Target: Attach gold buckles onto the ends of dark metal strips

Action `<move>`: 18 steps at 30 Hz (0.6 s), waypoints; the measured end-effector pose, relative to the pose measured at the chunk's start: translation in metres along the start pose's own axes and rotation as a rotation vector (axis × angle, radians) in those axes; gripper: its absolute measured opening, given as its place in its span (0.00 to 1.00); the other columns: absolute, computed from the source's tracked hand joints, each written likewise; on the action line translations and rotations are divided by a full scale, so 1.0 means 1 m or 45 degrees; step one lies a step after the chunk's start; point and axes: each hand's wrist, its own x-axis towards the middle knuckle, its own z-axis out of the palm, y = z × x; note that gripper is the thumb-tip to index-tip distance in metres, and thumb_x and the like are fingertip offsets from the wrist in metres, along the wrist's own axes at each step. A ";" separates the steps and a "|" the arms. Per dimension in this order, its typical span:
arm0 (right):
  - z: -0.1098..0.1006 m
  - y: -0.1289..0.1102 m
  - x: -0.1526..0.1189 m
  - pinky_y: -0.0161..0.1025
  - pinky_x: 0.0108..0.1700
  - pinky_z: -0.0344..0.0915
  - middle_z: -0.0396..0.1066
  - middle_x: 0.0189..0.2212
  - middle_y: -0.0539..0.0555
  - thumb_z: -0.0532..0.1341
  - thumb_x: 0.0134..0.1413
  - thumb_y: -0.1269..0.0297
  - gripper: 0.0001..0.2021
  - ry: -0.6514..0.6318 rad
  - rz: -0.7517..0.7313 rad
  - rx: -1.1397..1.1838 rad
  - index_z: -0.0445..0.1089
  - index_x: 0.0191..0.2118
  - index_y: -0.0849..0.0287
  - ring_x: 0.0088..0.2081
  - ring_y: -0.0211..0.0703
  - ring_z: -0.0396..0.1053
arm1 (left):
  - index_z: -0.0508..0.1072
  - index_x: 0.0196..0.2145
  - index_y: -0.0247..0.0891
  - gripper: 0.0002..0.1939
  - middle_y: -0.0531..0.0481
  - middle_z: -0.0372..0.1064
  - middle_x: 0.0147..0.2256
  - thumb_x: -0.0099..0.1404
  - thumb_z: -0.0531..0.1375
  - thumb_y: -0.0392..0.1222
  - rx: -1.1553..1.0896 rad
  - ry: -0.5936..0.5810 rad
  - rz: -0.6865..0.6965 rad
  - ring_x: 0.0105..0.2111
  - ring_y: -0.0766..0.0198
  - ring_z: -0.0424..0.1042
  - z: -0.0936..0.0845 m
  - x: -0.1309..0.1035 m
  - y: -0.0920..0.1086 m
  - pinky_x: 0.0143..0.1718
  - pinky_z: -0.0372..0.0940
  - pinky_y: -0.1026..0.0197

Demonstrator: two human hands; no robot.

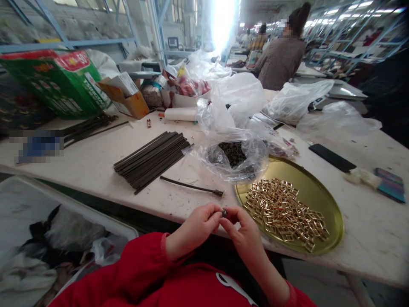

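One surface, gold tray to your right.
Your left hand and right hand, fingertips pinched together, hold a small dark piece between them by the near edge; if your grip slackens, it could drop below.

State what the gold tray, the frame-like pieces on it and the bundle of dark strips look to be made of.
Tray: probably metal, smooth and glossy, given its sheen and thin rim; coated plastic isn't ruled out. Frame-like pieces: likely gold-toned metal, polished, with bright glints on thin bars. Dark strips: leather or a synthetic, fairly matte; the look leaves it open.
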 end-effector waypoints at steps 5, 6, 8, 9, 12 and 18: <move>0.003 0.005 0.001 0.35 0.31 0.60 0.66 0.24 0.50 0.54 0.55 0.54 0.14 -0.127 0.081 0.102 0.67 0.29 0.58 0.28 0.39 0.64 | 0.64 0.28 0.36 0.10 0.57 0.58 0.22 0.63 0.48 0.41 0.059 0.013 0.006 0.23 0.70 0.58 0.001 -0.004 -0.002 0.27 0.54 0.67; 0.004 0.007 0.001 0.35 0.31 0.60 0.66 0.23 0.50 0.52 0.56 0.54 0.14 -0.127 0.066 0.067 0.67 0.29 0.58 0.27 0.39 0.63 | 0.64 0.28 0.36 0.10 0.57 0.58 0.22 0.63 0.48 0.41 0.066 0.013 0.005 0.23 0.70 0.58 0.002 -0.005 -0.003 0.27 0.54 0.67; 0.005 0.010 0.003 0.35 0.30 0.59 0.64 0.22 0.49 0.50 0.57 0.54 0.16 -0.103 0.054 0.010 0.66 0.27 0.58 0.26 0.39 0.63 | 0.65 0.29 0.36 0.10 0.57 0.58 0.22 0.63 0.48 0.41 0.059 -0.001 -0.004 0.23 0.70 0.58 0.002 -0.005 -0.006 0.26 0.54 0.67; 0.004 0.011 0.004 0.35 0.29 0.59 0.64 0.20 0.49 0.50 0.57 0.53 0.16 -0.067 0.062 -0.003 0.66 0.27 0.58 0.25 0.39 0.62 | 0.65 0.29 0.36 0.10 0.58 0.58 0.21 0.63 0.48 0.41 0.051 -0.003 -0.008 0.23 0.70 0.58 0.001 -0.006 -0.008 0.26 0.54 0.67; -0.005 0.009 0.004 0.36 0.28 0.59 0.63 0.20 0.49 0.51 0.56 0.53 0.15 0.075 0.088 0.027 0.66 0.29 0.58 0.24 0.39 0.62 | 0.66 0.30 0.36 0.09 0.58 0.57 0.20 0.62 0.48 0.41 0.030 0.061 -0.027 0.22 0.71 0.56 -0.006 -0.007 -0.011 0.25 0.53 0.67; -0.013 -0.003 -0.007 0.37 0.31 0.61 0.69 0.35 0.53 0.61 0.46 0.54 0.18 -0.268 0.244 0.167 0.66 0.43 0.56 0.29 0.40 0.65 | 0.64 0.32 0.35 0.09 0.60 0.54 0.18 0.62 0.48 0.41 -0.110 0.125 -0.074 0.17 0.73 0.52 -0.014 -0.010 -0.005 0.20 0.51 0.69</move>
